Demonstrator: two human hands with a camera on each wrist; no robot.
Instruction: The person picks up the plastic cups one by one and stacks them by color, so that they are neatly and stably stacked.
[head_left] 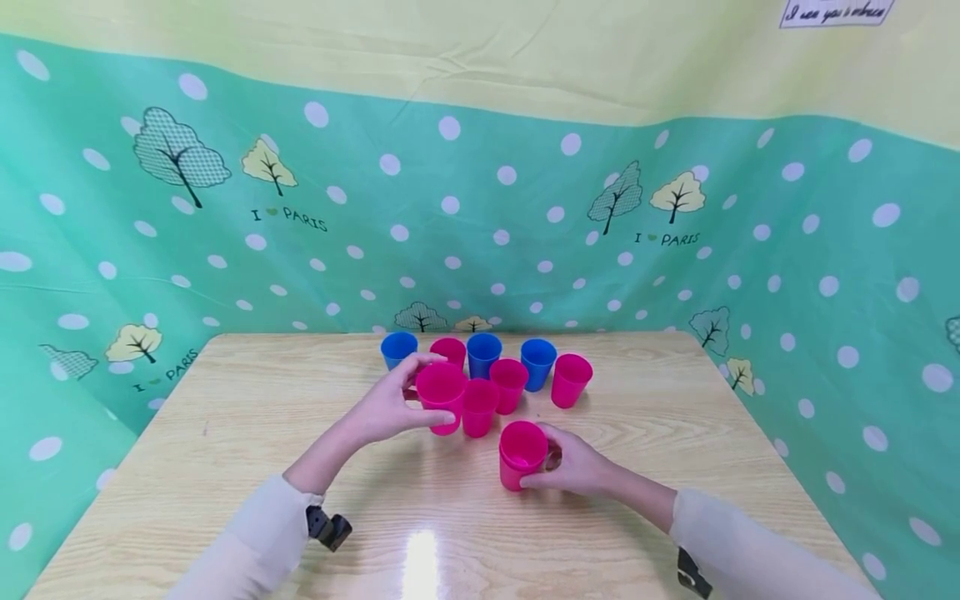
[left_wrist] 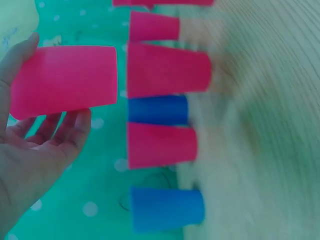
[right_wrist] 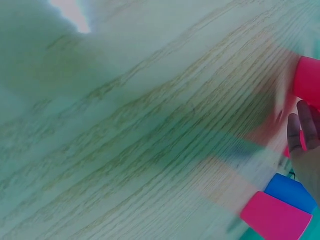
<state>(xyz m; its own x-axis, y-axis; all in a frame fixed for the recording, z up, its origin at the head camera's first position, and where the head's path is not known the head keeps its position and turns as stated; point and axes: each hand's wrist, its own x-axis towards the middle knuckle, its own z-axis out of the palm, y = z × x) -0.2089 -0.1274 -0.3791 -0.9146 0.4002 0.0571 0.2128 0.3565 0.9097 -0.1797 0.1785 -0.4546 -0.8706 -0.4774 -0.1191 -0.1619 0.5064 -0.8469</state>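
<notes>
In the head view my left hand [head_left: 390,406] grips a pink cup [head_left: 441,392], thumb on its near side; the left wrist view shows this pink cup [left_wrist: 67,80] raised beside the row of cups, the left hand [left_wrist: 37,145] around it. My right hand [head_left: 577,463] holds what looks like two nested pink cups [head_left: 521,467], nearer the front, thumb and fingers around the side. The right wrist view catches only part of the right hand [right_wrist: 306,145] and a pink cup [right_wrist: 309,82] at the right edge. Between the hands and behind them stands a pink cup [head_left: 480,410].
Behind the hands stand blue cups [head_left: 483,354] and more pink cups, among them one at the right end [head_left: 571,383] of the group. A polka-dot curtain [head_left: 450,200] hangs at the back and sides of the wooden table [head_left: 637,550].
</notes>
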